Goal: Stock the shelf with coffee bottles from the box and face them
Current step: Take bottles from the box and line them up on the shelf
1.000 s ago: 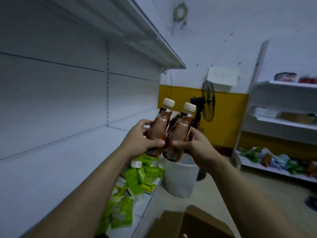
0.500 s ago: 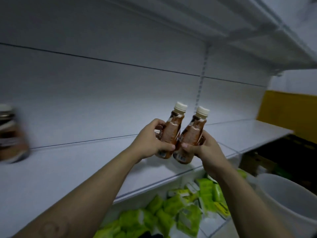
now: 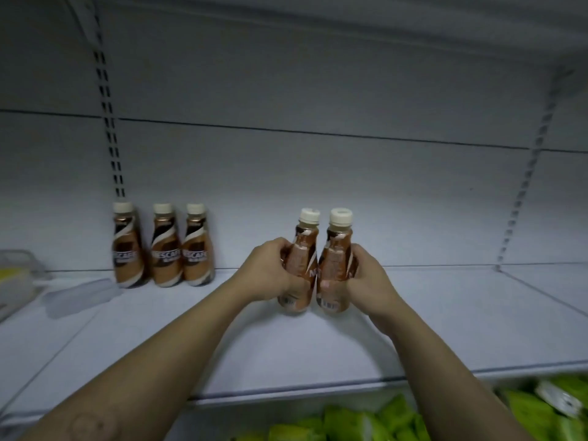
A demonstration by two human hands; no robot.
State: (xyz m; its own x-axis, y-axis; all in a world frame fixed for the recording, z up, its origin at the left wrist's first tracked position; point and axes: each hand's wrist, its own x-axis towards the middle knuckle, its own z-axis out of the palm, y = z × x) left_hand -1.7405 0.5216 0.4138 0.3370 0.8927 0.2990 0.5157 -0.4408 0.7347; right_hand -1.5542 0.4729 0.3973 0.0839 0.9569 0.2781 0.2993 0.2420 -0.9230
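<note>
The left hand [image 3: 270, 270] and right hand [image 3: 366, 278] have brought their two coffee bottles [image 3: 302, 249] from mid-air down to the shelf [image 3: 318, 348] — upright now, no longer tilted, bases at its surface. The view has swung square-on, and three standing bottles [image 3: 164, 249] show at back left.

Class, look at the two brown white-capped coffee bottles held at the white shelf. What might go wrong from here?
1. The left hand grips the left brown white-capped plastic bottle, the right hand the right bottle; they sit close together, so uneven release may topple one.
2. Their labels look turned sideways, unlike the three standing brown bottles on the white shelf; they may stay unfaced.
</note>
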